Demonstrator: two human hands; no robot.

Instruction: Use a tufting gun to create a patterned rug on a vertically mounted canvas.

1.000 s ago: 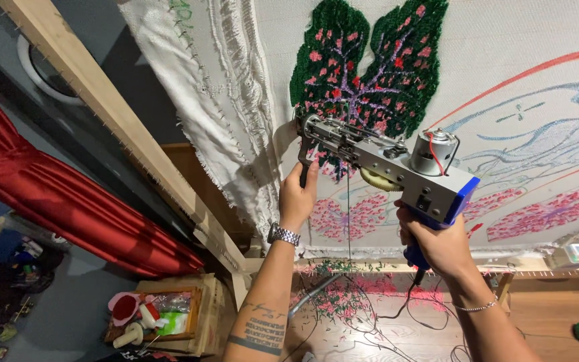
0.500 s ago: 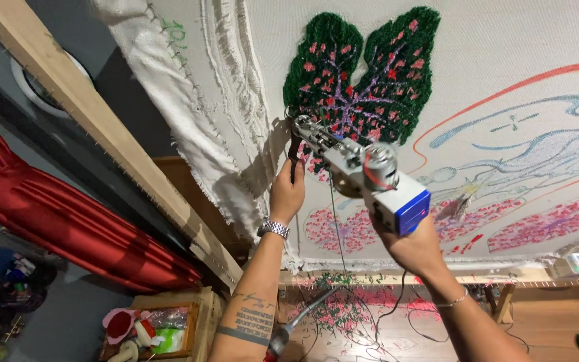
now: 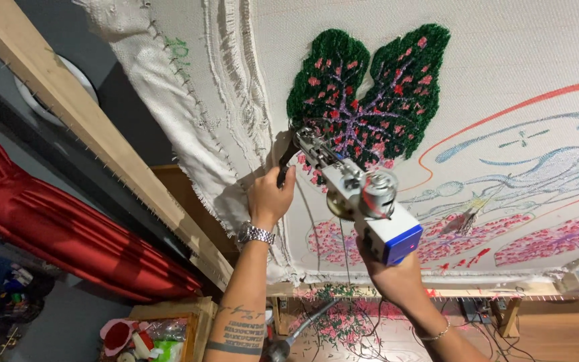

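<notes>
A white and blue tufting gun [image 3: 363,198] points its tip at the lower left edge of a green tufted leaf with pink spots [image 3: 366,94] on a stretched white cloth [image 3: 504,53]. My left hand [image 3: 271,196], with a metal watch at the wrist, grips the gun's black front handle. My right hand [image 3: 390,275] holds the rear grip under the blue body. Pink tufted patches [image 3: 551,245] and drawn red and blue lines lie to the right on the cloth.
A wooden frame beam [image 3: 82,127] runs diagonally at left, with a red curtain [image 3: 55,228] beyond it. Loose frayed cloth hangs by the beam. A box of yarn and tools [image 3: 155,335] stands on the floor, with cables and yarn scraps near it.
The gun and both hands have moved up the cloth, so that the tip now meets the lower left edge of the green leaf. The view has tilted upward.
</notes>
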